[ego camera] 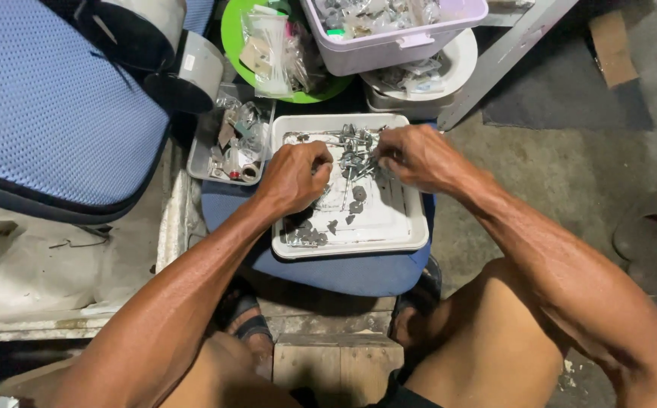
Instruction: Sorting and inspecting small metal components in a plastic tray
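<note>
Sorting step: left hand (296,175) curled, fingers pinching small grey metal screws (355,162) inside white square plastic tray (411,227) on blue stool; right hand (411,155) closed on same cluster. Separating tangled pieces calls for fine fingertip pinch.

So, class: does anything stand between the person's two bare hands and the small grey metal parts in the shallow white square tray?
Nothing visible does. The left hand and the right hand are both already over the shallow white square tray, their fingertips down among the small grey metal parts piled near its far edge.
</note>
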